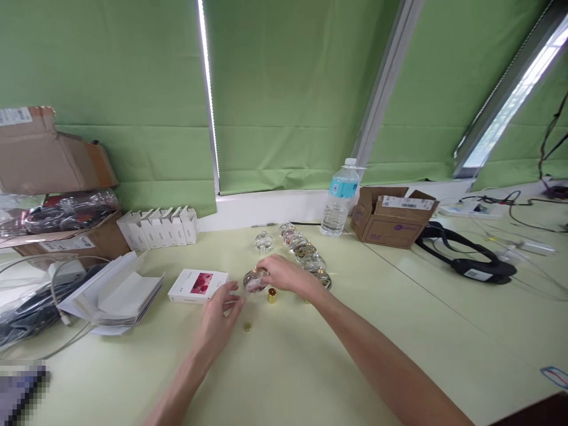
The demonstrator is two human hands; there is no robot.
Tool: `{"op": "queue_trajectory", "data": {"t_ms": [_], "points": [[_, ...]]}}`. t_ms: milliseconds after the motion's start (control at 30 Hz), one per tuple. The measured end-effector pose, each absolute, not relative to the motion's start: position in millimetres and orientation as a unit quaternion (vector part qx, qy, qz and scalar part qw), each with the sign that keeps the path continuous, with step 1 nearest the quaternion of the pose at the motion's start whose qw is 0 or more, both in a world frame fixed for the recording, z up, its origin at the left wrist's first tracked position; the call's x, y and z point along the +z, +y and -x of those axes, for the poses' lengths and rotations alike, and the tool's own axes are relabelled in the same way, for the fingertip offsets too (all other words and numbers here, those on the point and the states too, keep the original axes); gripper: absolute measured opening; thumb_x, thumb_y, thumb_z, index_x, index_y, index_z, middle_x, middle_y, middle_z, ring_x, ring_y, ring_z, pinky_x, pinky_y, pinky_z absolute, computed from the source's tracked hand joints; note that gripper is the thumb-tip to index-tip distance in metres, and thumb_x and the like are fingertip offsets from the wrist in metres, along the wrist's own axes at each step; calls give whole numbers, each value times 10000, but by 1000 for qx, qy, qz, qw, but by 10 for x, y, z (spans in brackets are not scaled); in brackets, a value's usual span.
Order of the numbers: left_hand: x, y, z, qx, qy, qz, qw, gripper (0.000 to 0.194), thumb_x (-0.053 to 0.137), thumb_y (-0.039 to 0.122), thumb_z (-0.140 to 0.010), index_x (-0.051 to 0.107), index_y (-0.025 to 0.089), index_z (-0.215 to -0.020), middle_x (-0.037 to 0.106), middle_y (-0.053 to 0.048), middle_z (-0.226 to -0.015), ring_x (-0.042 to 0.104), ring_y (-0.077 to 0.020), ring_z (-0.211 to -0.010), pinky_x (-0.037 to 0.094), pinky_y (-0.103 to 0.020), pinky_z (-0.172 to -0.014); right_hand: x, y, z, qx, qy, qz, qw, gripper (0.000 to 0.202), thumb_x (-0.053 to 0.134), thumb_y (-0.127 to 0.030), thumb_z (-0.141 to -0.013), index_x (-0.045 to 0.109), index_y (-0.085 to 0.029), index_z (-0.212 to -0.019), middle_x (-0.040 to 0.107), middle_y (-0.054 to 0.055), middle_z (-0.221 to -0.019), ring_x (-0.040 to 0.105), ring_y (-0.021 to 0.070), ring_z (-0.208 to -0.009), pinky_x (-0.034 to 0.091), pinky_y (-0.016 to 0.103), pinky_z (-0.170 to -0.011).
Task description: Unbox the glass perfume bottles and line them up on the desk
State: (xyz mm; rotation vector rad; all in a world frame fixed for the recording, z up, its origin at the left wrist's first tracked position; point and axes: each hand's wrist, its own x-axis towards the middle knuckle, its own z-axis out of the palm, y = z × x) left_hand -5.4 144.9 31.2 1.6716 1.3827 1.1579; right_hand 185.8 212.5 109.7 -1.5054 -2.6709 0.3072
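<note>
My right hand (pixel 284 273) reaches over the table with its fingers closed on a round clear glass perfume bottle (pixel 254 281). To the left of that bottle is my left hand (pixel 220 310), its fingers loosely curled, apart and holding nothing. A gold cap (pixel 271 296) stands just below my right fingers. Nearer to me lies a smaller gold piece (pixel 247 326). Beyond my left fingers, a white box (pixel 193 285) with a red picture lies flat. Several similar glass bottles (pixel 306 251) form a slanting row behind my right wrist, and one more glass bottle (pixel 263 241) stands apart.
At the back left, several white boxes (pixel 162 228) stand in a row beside stacked cardboard (pixel 57 160). Folded white card (pixel 118 293) and cables lie on the left. A water bottle (pixel 341 198), an open carton (pixel 393 219) and a black headset (pixel 470 257) are to the right.
</note>
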Motion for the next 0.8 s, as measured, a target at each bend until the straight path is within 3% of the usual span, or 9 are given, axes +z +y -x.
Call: {"op": "queue_trajectory", "data": {"t_ms": [267, 467, 600, 733, 800], "points": [[327, 1393, 52, 401, 541, -668, 317, 276, 527, 409, -846, 597, 206, -1020, 685, -76, -974, 674, -191, -812, 535, -309, -697, 1085, 2530, -2012, 60, -811, 581, 15, 93, 622, -182, -792, 656, -119, -852, 667, 92, -872, 599, 176, -767, 373, 235, -621], [359, 1369, 58, 389, 539, -676, 319, 280, 506, 418, -855, 612, 201, -998, 690, -85, -959, 672, -204, -828, 518, -287, -642, 1132, 2724, -2041, 51, -777, 627, 7, 286, 555, -321, -895, 573, -147, -1122, 597, 77, -1119, 598, 192, -951, 508, 382, -810], [366, 1365, 54, 389, 537, -677, 320, 285, 494, 424, -861, 613, 203, -998, 688, -82, -960, 666, -203, -835, 514, -289, -659, 1175, 2744, -2013, 45, -764, 643, 27, 308, 560, -319, -894, 560, -156, -1155, 579, 88, -1162, 590, 202, -989, 504, 387, -833], [381, 1363, 53, 392, 537, -685, 300, 268, 495, 413, -861, 625, 213, -982, 687, -66, -947, 656, -194, -815, 508, -302, -699, 1235, 2583, -1973, 30, -752, 655, 63, 254, 495, -232, -909, 616, -61, -1052, 615, 214, -1076, 585, 273, -1012, 445, 346, -810], [389, 1358, 56, 394, 534, -691, 287, 252, 498, 405, -860, 631, 221, -969, 687, -53, -932, 651, -190, -805, 504, -306, -715, 1252, 2427, -1968, 37, -757, 648, 77, 285, 442, -260, -924, 632, -76, -1031, 633, 211, -1051, 584, 280, -1012, 421, 324, -788]]}}
